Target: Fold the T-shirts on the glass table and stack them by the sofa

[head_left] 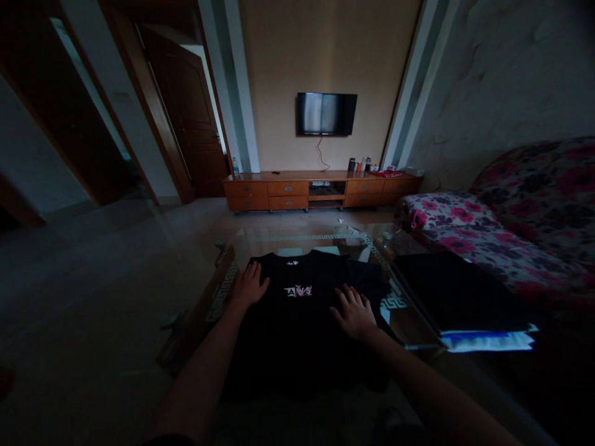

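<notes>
The black T-shirt (297,328) at the lower centre is matt, soft cloth. The coffee table (400,303) under it has a glossy glass top. The TV cabinet (288,186) at the centre is smooth varnished wood. The sofa (511,217) at the right is flowered cloth. The floor (102,279) looks polished.

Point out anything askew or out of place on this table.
Nothing looks spilled or broken. The shirt lies flat under the left hand and right hand, but its sleeve beside the right hand is rumpled. On the table, a white sheet pokes out from under a dark stack.
</notes>
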Motion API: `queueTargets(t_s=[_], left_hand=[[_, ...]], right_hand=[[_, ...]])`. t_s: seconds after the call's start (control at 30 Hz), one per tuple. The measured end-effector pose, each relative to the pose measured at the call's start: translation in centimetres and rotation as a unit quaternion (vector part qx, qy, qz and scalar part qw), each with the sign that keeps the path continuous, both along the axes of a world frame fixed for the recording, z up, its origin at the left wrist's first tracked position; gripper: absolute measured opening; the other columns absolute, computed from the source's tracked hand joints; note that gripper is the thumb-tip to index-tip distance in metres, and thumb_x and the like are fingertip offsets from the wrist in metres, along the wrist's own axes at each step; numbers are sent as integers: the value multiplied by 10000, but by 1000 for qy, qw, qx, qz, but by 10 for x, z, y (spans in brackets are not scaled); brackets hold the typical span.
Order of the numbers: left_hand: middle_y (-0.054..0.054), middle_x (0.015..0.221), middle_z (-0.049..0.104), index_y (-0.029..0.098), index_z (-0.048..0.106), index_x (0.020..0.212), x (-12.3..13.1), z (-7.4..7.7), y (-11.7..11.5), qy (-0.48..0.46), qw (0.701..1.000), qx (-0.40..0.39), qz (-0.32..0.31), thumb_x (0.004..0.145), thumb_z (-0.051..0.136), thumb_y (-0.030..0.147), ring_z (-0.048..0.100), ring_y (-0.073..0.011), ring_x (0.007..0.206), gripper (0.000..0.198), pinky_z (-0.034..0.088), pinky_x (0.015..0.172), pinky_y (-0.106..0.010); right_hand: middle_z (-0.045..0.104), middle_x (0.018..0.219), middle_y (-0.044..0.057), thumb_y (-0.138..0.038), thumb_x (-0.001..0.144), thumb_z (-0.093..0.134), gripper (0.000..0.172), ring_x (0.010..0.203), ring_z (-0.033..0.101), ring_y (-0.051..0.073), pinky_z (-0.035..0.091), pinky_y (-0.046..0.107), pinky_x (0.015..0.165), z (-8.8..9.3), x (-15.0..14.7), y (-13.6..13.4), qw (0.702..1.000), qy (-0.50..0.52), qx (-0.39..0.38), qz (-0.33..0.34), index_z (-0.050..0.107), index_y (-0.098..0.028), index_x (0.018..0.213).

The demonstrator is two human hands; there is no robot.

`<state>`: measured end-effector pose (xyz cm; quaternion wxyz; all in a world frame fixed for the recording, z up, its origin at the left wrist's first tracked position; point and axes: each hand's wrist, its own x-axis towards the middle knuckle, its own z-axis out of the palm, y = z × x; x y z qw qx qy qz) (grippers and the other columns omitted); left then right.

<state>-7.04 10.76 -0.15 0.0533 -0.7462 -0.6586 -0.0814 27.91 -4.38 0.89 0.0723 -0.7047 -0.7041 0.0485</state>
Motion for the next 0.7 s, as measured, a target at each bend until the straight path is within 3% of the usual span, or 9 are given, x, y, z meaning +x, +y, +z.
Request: queueTargets(t_s=[0.1,0.27,0.5,0.6,0.7], left_hand=[[-138,1643,262,117,344,1553,-1,0,4,-3,999,-49,4,958,313,596,259,-297,1509,764,203,1215,-470],[-160,1655,219,124,330,1558,2,4,12,-12,999,-27,36,920,368,636,299,-350,1484,819,254,1182,-521],[-159,1625,308,106,395,1510,-9,-2,29,-20,999,-27,7,920,384,627,249,-311,1508,787,198,1211,-488],[-170,1552,431,121,500,1425,-6,1,25,-31,999,42,-3,953,388,512,368,-315,1440,622,255,1186,-466],[-175,1314,619,156,649,1208,1,7,12,-35,992,104,-57,988,342,374,518,-313,1284,436,343,1120,-466]], right_hand=[[237,1653,106,-630,973,302,711,1522,166,292,125,507,1188,1,-1,0,1000,1,-3,-1,341,-240,1566],[233,1655,100,-632,974,293,712,1520,174,293,127,508,1188,3,-2,-1,1000,1,-3,0,337,-242,1569],[215,1661,97,-634,973,298,715,1525,150,287,107,500,1194,5,-3,-1,1000,2,-14,-5,320,-248,1575],[217,1660,100,-645,971,292,720,1527,141,282,105,501,1193,1,-3,2,1000,2,-6,-8,325,-250,1572],[184,1670,95,-647,972,292,727,1534,113,278,89,504,1196,-4,-3,4,1000,1,-9,-11,297,-255,1585]])
